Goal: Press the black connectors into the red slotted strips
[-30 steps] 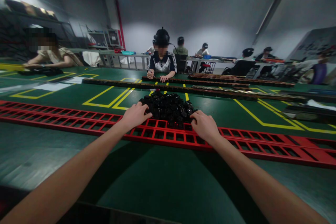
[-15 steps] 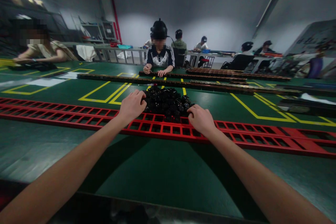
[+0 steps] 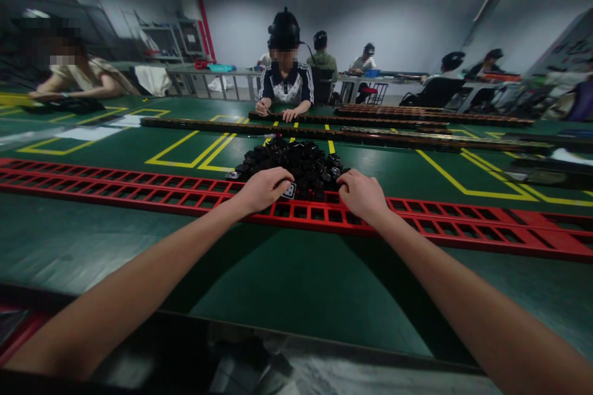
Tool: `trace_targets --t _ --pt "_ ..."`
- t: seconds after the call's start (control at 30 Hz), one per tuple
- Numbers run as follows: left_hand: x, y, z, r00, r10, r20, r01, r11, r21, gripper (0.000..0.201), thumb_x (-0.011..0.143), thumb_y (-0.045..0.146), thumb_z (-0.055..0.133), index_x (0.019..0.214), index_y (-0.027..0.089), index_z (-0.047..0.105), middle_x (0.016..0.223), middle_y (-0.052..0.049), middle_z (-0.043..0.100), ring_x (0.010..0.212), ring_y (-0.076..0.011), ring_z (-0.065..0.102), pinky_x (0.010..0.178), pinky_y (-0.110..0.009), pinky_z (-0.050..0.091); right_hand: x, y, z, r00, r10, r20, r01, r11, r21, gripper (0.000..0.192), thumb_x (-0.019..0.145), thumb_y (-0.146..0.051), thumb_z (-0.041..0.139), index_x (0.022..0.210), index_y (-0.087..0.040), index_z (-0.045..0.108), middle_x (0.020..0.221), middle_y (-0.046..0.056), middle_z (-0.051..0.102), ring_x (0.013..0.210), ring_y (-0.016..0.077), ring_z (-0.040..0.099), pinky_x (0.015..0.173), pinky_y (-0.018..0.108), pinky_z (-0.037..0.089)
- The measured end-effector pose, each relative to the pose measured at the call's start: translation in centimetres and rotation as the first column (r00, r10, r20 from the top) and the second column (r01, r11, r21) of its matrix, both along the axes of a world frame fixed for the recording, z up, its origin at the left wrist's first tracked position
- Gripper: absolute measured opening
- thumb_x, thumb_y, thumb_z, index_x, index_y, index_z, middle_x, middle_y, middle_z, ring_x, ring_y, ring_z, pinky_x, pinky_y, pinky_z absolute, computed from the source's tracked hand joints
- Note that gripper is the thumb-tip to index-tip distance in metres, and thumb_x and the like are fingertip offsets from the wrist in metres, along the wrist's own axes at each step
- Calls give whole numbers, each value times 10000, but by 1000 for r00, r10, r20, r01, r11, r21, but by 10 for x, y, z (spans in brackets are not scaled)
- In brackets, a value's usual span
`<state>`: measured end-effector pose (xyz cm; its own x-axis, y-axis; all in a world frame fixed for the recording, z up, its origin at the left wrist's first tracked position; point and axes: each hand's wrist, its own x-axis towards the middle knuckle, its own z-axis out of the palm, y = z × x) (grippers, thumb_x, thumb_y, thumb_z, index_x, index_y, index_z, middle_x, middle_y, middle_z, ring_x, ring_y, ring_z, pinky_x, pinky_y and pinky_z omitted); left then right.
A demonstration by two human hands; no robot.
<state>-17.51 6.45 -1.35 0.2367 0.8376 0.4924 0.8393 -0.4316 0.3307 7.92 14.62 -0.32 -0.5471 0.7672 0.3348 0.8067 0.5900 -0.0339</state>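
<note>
A pile of small black parts (image 3: pixel 296 162) lies on the green table just beyond a long red slotted rail (image 3: pixel 139 188). My left hand (image 3: pixel 264 188) rests over the rail at the pile's near edge, fingers curled on one small black part with a pale face. My right hand (image 3: pixel 361 194) sits over the rail at the pile's right edge, fingers bent down among the parts; what it holds is hidden.
Long dark rails (image 3: pixel 352 134) lie across the table farther back. Yellow lines (image 3: pixel 194 154) mark the green top. A person (image 3: pixel 285 83) works opposite me, another (image 3: pixel 74 77) at the far left, others at tables behind.
My left hand has pulled back from the pile's left side to its near edge and now grips a part. The view has tipped downward slightly.
</note>
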Motion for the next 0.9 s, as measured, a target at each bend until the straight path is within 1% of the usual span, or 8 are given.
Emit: trace_targets --t 0.13,0.27,0.47,0.57,0.63,0.73,0.8,0.9 --pt "0 -1 1 998 9 -70 -14 997 -71 268 949 285 411 1073 200 633 1052 -52 676 994 -191 621 913 -355 481 0 -1 0 1000 -9 11 9 1000 -3 344 911 -191 396 1067 -170 701 1172 101 669 978 239 621 795 371 405" --pt "0 -1 1 993 -1 -119 -15 991 -133 328 887 415 539 1132 205 598 1125 -77 643 1062 -228 589 934 -395 473 0 2 -2 1000 -1 6 1 1000 0 350 904 -194 395 1072 -175 702 1174 102 668 996 242 611 800 371 396" --pt "0 -1 -1 987 -33 -156 15 993 -114 429 828 440 634 1164 181 571 1106 -83 614 1047 -237 560 914 -389 471 0 5 -5 1000 7 -7 -7 1000 7 348 888 -188 403 1059 -167 706 1150 107 672 979 246 610 791 382 393" --pt "1 -1 -1 993 -36 -116 28 997 -71 373 828 415 649 1118 193 577 1077 -60 612 1023 -215 556 925 -372 464 0 5 -7 1000 6 -16 -6 1000 13 345 893 -191 401 1060 -168 702 1147 104 672 981 243 609 794 380 391" --pt "1 -1 0 999 -7 -52 8 1000 15 335 814 370 669 1079 187 577 1066 -52 610 1017 -205 554 936 -366 459 0 4 -7 1000 4 -16 -3 1000 14 344 895 -191 402 1064 -170 700 1149 102 672 983 242 609 794 376 389" --pt "0 -1 0 991 91 103 -104 985 134 373 779 306 698 1096 177 550 1085 -56 598 1021 -201 561 920 -359 475 1 3 -5 1000 1 -5 -1 1000 0 339 897 -190 407 1062 -174 702 1148 104 672 986 243 609 792 370 390" --pt "-1 -1 -1 971 152 187 -180 973 142 426 761 279 701 1133 183 515 1115 -60 591 1020 -200 570 897 -355 492 1 2 -4 1000 2 -2 -2 1000 -13 337 902 -192 405 1060 -175 702 1151 106 671 993 243 606 797 369 391" --pt "-3 0 -2 959 183 218 -218 965 146 453 748 219 672 1158 185 484 1160 -70 582 1047 -206 564 906 -363 497 1 2 -4 1000 9 -6 -9 1000 -5 338 900 -183 401 1058 -170 699 1149 109 671 1000 243 604 802 372 391"
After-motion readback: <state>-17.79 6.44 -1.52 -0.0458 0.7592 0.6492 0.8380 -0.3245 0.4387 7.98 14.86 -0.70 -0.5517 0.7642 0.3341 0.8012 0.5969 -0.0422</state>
